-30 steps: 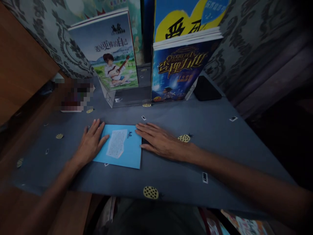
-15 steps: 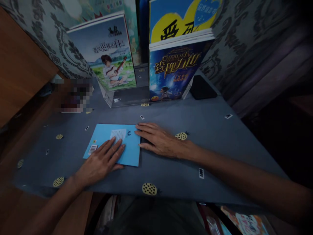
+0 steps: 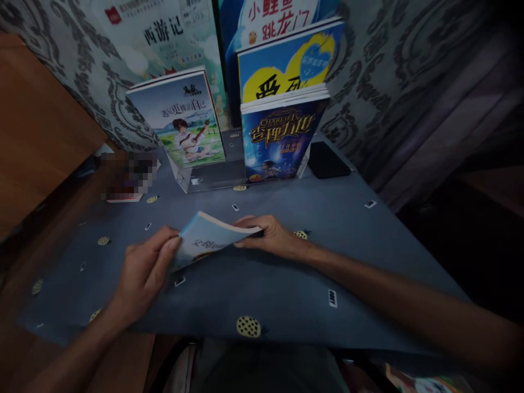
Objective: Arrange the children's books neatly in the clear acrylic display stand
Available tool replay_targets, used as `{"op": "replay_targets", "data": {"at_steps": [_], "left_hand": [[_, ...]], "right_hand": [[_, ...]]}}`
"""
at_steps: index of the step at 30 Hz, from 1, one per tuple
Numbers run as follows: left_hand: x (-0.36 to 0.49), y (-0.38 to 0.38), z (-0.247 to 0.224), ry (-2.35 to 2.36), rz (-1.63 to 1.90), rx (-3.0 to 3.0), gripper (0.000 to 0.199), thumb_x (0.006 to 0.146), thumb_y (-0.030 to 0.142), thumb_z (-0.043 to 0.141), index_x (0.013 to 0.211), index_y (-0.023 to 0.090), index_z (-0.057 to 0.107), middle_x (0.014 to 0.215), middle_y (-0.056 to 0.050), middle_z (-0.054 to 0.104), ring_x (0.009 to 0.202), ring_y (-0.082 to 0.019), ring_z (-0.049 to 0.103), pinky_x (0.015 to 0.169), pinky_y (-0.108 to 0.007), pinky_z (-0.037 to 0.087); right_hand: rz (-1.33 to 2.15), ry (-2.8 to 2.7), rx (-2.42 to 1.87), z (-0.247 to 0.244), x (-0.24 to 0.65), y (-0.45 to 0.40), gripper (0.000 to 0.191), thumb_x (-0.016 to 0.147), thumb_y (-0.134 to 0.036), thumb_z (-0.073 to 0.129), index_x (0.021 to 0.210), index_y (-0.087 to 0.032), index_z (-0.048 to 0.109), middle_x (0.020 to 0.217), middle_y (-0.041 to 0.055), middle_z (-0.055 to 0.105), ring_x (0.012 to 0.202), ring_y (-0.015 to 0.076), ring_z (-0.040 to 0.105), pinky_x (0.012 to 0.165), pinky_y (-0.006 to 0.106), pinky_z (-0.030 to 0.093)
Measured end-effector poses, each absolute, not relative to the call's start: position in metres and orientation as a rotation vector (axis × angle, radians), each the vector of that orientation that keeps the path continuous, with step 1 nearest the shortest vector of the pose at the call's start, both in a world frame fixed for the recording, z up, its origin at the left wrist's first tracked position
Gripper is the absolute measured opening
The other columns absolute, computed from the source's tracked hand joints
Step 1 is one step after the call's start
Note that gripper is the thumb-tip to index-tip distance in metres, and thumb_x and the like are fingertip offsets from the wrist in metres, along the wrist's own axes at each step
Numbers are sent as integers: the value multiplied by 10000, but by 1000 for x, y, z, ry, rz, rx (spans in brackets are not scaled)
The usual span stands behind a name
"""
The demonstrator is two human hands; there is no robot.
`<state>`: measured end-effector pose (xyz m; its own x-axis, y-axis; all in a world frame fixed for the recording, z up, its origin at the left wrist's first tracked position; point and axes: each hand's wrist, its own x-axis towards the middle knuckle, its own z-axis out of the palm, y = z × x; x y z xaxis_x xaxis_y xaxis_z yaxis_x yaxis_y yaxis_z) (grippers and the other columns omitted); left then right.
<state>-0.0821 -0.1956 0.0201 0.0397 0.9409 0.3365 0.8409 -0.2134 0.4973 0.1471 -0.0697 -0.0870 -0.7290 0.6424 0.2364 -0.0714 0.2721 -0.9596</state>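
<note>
A thin paperback book (image 3: 208, 240) is raised and tilted above the grey-blue tablecloth (image 3: 295, 289), its pale front cover partly showing and its pages curved. My left hand (image 3: 149, 267) pinches the book's left edge between thumb and fingers. At the opposite side, my right hand (image 3: 268, 236) grips the right end, with the thumb below and the fingers behind. Behind the hands, a clear acrylic stand (image 3: 216, 188) holds a book with a guitar player on its cover (image 3: 192, 123) on the left and a dark blue book (image 3: 282, 142) on the right.
A black flat device (image 3: 328, 160) lies right of the stand. At the table's back left is a small blurred-out item (image 3: 131, 177). Larger books, one with a yellow heart (image 3: 286, 65), stand behind against patterned wallpaper. A wooden panel (image 3: 36, 109) rises at the left.
The book was flat with its light blue back cover up; now it is lifted and turned, front cover showing. Both hands have gone from resting flat to gripping it. The camera view has tilted up.
</note>
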Motion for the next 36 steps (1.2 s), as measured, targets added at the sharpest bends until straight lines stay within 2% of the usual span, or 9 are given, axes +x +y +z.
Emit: {"op": "replay_targets", "data": {"at_steps": [6, 10, 18, 21, 24, 27, 30, 33, 36], "left_hand": [[-70, -169, 33, 1688, 1415, 1351, 358, 892, 532, 620, 752, 204, 593, 619, 20, 582, 645, -159, 598, 552, -226, 504], [-69, -143, 4, 1465, 1534, 993, 340, 805, 507, 708, 879, 186, 624, 742, -20, 693, 778, -210, 692, 697, -306, 582], [-107, -126, -56, 1765, 949, 1334, 452, 825, 480, 616, 1176, 207, 530, 548, 88, 550, 399, -135, 525, 431, -232, 437], [-113, -126, -54, 1982, 677, 1849, 330, 907, 395, 516, 1172, 209, 582, 683, 12, 643, 564, -182, 624, 601, -304, 513], [-113, -124, -56, 2085, 559, 2159, 283, 943, 337, 465, 1144, 203, 614, 973, -78, 712, 926, -261, 682, 846, -398, 541], [-114, -122, -68, 1990, 607, 2287, 279, 965, 316, 430, 1129, 184, 614, 1196, -127, 693, 1137, -288, 636, 993, -452, 514], [-118, -123, -81, 1917, 678, 2310, 285, 982, 310, 412, 1151, 186, 605, 1308, -140, 671, 1208, -282, 624, 1049, -467, 497], [-123, -124, -87, 1875, 723, 2325, 291, 983, 295, 409, 1182, 189, 593, 1287, -138, 686, 1192, -273, 641, 1031, -453, 510], [-126, -125, -85, 1857, 713, 2303, 270, 973, 277, 407, 1139, 187, 599, 1109, -115, 731, 1023, -256, 692, 910, -414, 554]], "right_hand": [[1821, -1503, -510, -75, 145, -75, 396, 670, -556, 857, 829, -200, 789, 857, 13, 794, 846, 179, 726, 909, 394, 585], [1889, -1431, -515, -68, 149, -74, 372, 719, -531, 836, 771, -176, 733, 717, -13, 733, 566, 81, 606, 551, 221, 529], [2025, -1613, -910, -69, 156, -59, 439, 682, -528, 850, 665, -162, 609, 589, 3, 682, 493, 99, 616, 419, 190, 481], [1954, -1754, -1101, -68, 159, -57, 420, 743, -508, 806, 632, -182, 567, 551, 2, 665, 453, 119, 620, 404, 208, 461], [1612, -2015, -1233, -64, 162, -56, 380, 857, -418, 702, 598, -195, 536, 519, -8, 636, 407, 118, 578, 410, 221, 409], [930, -2184, -1226, -64, 156, -60, 311, 941, -300, 569, 655, -185, 607, 588, 19, 674, 515, 150, 626, 524, 258, 446], [627, -2332, -898, -70, 131, -68, 252, 994, -254, 479, 983, -158, 712, 937, 99, 779, 870, 228, 730, 791, 350, 552], [605, -2485, -568, -76, 93, -73, 398, 1028, -277, 441, 1376, -125, 562, 1386, 175, 644, 1321, 269, 582, 1101, 448, 471], [669, -2589, -540, -79, 61, -72, 625, 1032, -432, 460, 1542, -88, 348, 1610, 223, 389, 1513, 303, 357, 1224, 503, 343]]}}
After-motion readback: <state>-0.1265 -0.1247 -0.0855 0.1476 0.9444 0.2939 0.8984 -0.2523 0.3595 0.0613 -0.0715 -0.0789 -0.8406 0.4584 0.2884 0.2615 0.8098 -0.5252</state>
